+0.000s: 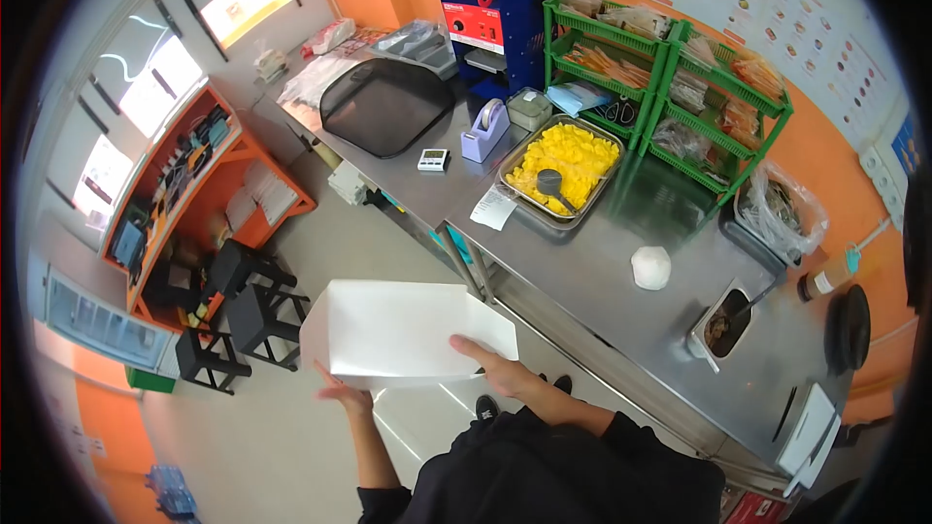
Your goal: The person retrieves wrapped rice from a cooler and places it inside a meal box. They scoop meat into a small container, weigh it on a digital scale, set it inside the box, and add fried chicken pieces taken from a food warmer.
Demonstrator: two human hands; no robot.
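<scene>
A white paper food tray [403,330] with raised, folded sides is held out in front of my body, above the floor and left of the steel counter. My right hand [485,364] grips its near right side, the thumb lying inside on the bottom and the other fingers hidden underneath. At the near left corner is my left hand [345,393], its visible fingers stretched out and apart against the tray's lower edge. Part of that hand is hidden behind the cardboard. Nothing lies inside the tray.
On the steel counter [592,281] stand a metal pan [507,186] of yellow food with a dark scoop [553,186], a white round lump [650,268], a small metal container [743,335], a timer [433,160] and green racks [607,87]. Black stools [262,320] stand left.
</scene>
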